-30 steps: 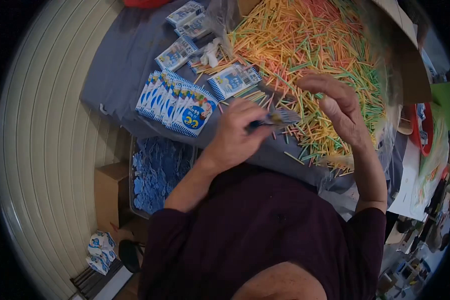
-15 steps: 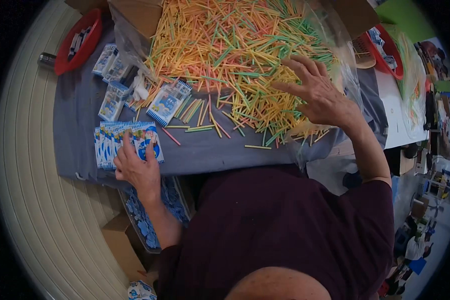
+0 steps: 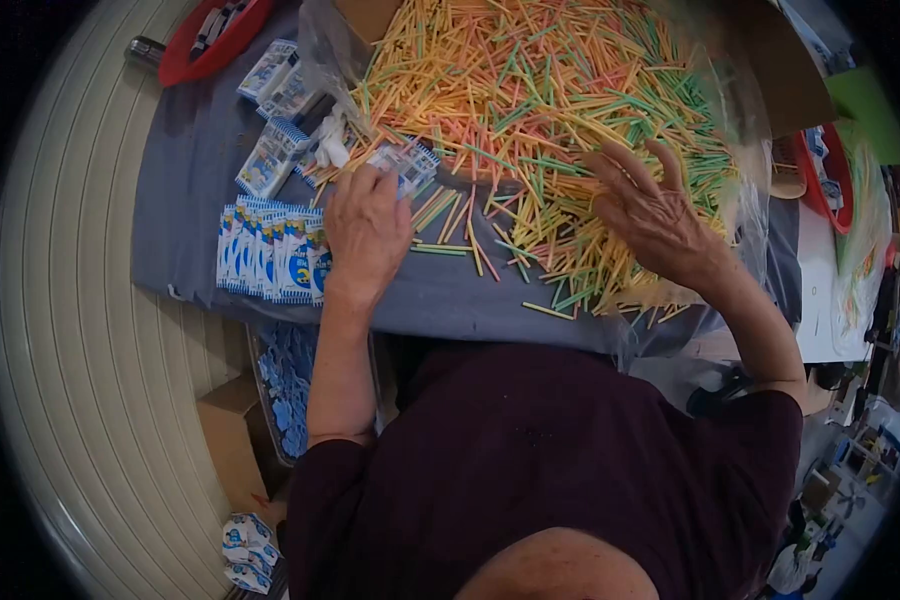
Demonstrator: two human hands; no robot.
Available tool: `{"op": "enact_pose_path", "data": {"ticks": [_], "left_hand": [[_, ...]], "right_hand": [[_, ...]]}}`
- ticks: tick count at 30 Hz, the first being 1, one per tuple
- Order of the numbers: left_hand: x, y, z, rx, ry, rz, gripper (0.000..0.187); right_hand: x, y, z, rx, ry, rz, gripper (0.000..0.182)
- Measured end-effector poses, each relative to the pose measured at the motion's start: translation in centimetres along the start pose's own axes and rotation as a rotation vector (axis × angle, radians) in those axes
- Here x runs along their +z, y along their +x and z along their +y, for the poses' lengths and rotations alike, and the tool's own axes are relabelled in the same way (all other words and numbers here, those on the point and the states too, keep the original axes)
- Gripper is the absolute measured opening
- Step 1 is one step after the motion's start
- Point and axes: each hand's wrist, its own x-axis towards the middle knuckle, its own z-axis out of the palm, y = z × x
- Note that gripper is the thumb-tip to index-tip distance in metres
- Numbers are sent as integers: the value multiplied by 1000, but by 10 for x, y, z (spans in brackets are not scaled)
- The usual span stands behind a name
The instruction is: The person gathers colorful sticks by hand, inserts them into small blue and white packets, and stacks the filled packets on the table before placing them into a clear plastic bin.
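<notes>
My left hand (image 3: 368, 235) reaches over a blue-and-white printed packet (image 3: 410, 165), its bent fingers closed on the near left part; the thumb and fingertips are hidden. Beside the wrist, a row of overlapping blue-and-white wrappers (image 3: 270, 252) lies on the grey cloth. On the right, my right hand (image 3: 655, 220) rests over the heap of thin yellow, orange, pink and green sticks (image 3: 510, 90). Its fingers are apart and bent, with the tips among the sticks. Several loose sticks (image 3: 440, 249) lie between the two hands.
More filled packets (image 3: 273, 158) and a white crumpled piece (image 3: 332, 140) lie at the left. Red baskets (image 3: 185, 60) stand at both sides. Clear plastic sheeting (image 3: 745, 110) edges the heap. Below the table is a bin of blue pieces (image 3: 285, 390) beside a cardboard box (image 3: 235, 430).
My left hand has left the wrapper row and moved up and right onto the packet. My right hand has lowered into the sticks, its fingers more bent. The whole view has shifted.
</notes>
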Motion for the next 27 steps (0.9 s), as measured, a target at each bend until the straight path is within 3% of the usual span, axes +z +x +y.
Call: {"op": "enact_pose_path", "data": {"ticks": [2,4,7,11,13,18,19,20,22,23,25,26,27], "left_hand": [[5,-2,0,122,97,121,21],[10,-6,-1,110,78,120,19],[10,-8,-2,77,10,144,15],[3,-4,3,-10,-106,140,13],[-4,1,5,-26,-117,126,13],[-4,5,-10,-56,-161,37,15],[-4,5,-9,14,-88,163,15],[-4,6,-8,88,-18,289,14],[-2,4,-4,98,34,232,13],[0,1,-3,92,98,179,12],[5,-5,-4,84,82,175,13],[7,-6,-4,82,65,166,14],[3,-6,-2,82,63,165,14]], "right_hand": [[-10,2,3,65,80,67,25],[-21,11,11,96,-4,98,20],[-20,27,35,193,-4,329,34],[-17,54,72,408,159,259,42],[-17,69,82,587,425,236,44],[23,91,113,476,302,544,38],[25,90,115,457,267,620,38],[13,90,112,467,259,622,38],[-20,93,101,751,240,146,33],[-8,90,109,753,236,143,33],[26,88,130,361,242,797,32],[19,91,126,363,239,799,32],[6,93,117,324,524,848,31]]}}
